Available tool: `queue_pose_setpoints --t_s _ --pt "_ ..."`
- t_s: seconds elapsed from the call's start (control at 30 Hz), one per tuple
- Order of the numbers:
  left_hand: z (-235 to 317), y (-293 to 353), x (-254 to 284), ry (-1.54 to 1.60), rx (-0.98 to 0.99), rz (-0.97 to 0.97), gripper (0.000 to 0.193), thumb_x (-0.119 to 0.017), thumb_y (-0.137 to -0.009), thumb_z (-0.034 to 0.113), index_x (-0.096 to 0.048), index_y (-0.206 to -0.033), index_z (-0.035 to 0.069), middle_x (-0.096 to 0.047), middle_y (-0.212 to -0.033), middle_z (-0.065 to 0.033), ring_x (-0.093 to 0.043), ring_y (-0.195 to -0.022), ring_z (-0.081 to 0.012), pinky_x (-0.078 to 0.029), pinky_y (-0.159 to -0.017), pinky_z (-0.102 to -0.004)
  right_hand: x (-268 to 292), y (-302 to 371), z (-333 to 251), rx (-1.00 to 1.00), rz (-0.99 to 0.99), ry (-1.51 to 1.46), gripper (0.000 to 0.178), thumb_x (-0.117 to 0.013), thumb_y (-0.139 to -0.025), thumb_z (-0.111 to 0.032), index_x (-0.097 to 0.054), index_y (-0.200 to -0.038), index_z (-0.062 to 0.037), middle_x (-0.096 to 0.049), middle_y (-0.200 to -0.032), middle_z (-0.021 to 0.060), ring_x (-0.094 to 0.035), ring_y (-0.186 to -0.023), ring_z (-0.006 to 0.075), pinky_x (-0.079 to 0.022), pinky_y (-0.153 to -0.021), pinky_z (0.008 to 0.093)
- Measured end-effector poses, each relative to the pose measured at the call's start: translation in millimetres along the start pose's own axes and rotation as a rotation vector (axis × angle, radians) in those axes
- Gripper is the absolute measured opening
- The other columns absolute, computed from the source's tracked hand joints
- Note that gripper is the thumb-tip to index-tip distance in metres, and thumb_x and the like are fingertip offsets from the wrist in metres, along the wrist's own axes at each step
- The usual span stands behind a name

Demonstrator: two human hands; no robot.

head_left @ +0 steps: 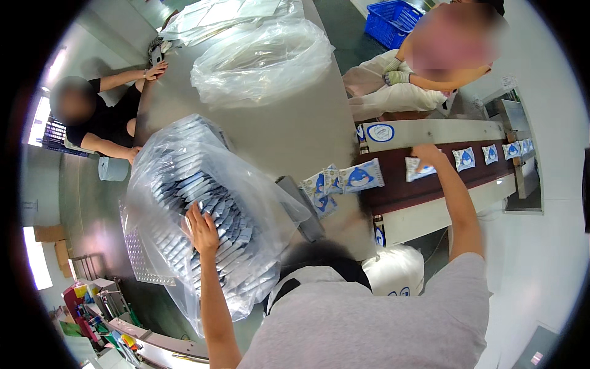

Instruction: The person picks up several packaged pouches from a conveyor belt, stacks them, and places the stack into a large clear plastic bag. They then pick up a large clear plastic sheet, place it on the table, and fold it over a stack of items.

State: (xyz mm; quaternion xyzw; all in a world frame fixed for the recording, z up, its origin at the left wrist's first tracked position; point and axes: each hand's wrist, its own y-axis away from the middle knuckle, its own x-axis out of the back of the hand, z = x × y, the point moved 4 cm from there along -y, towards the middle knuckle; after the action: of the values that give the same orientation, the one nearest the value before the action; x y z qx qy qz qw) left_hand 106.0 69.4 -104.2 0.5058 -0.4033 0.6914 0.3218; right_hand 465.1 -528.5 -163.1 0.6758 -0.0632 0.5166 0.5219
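My left hand point(201, 232) lies with fingers spread on rows of small silvery packets point(230, 212) that stand packed on edge in a large clear plastic bag point(147, 172). Over the dark red conveyor belt point(393, 198), my right hand point(431, 157) reaches with thumb and fingers apart at a small white-and-blue packet point(424, 174). That packet rests on the belt, partly covered by the hand. Several like packets follow it on the belt, one being a whale-printed packet point(464, 158). At the belt's near end, a loose group of packets point(332, 182) lies on the metal table point(295, 129).
A clear empty-looking plastic bag point(261, 61) and flat plastic sheets point(227, 21) lie at the table's far end. One person point(92, 111) sits at the left; another, wearing gloves point(396, 77), sits beyond the belt. A blue crate point(391, 24) and a white sack point(393, 269) stand nearby.
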Motion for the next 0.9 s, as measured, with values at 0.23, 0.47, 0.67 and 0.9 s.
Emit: queue_pose_setpoints --t_s 0.23,0.47,0.67,0.9 --pt "8 -3 1 0.062 -0.008 0.017 0.043 -0.037 -0.094 0.028 -0.040 -0.129 0.004 -0.047 -0.122 -0.0144 -0.043 -0.115 -0.0321 -0.024 -0.100 -0.0514 37 -75 -181 0.604 -0.011 -0.511 0.059 -0.079 -0.063 -0.035 -0.056 -0.106 -0.0012 -0.056 -0.111 0.0190 -0.054 -0.105 0.0309 -0.042 -0.090 0.0353" --pt "4 1 5 -0.054 0.030 0.023 0.044 -0.040 -0.091 0.026 -0.041 -0.128 0.003 -0.048 -0.121 -0.0151 -0.045 -0.114 -0.0308 -0.023 -0.102 -0.0498 6 -66 -242 0.370 -0.232 -0.114 0.093 -0.081 -0.047 -0.053 -0.049 -0.121 -0.0071 -0.060 -0.110 0.0130 -0.057 -0.105 0.0298 -0.038 -0.087 0.0496" --pt "9 -3 10 -0.004 0.005 0.045 0.042 -0.043 -0.090 0.023 -0.042 -0.126 0.002 -0.050 -0.118 -0.0145 -0.046 -0.112 -0.0295 -0.023 -0.103 -0.0496 33 -74 -285 0.866 0.553 -0.080 0.079 -0.080 -0.050 -0.053 -0.057 -0.107 -0.0036 -0.062 -0.100 0.0114 -0.058 -0.098 0.0322 -0.034 -0.092 0.0494" --pt "6 0 11 -0.006 0.031 0.055 0.044 -0.046 -0.088 0.025 -0.043 -0.126 0.002 -0.049 -0.118 -0.0146 -0.045 -0.113 -0.0292 -0.023 -0.103 -0.0497 6 -89 -280 0.300 -0.210 -0.387 0.068 -0.081 -0.054 -0.044 -0.062 -0.105 -0.0033 -0.065 -0.100 0.0137 -0.061 -0.095 0.0279 -0.044 -0.085 0.0373"
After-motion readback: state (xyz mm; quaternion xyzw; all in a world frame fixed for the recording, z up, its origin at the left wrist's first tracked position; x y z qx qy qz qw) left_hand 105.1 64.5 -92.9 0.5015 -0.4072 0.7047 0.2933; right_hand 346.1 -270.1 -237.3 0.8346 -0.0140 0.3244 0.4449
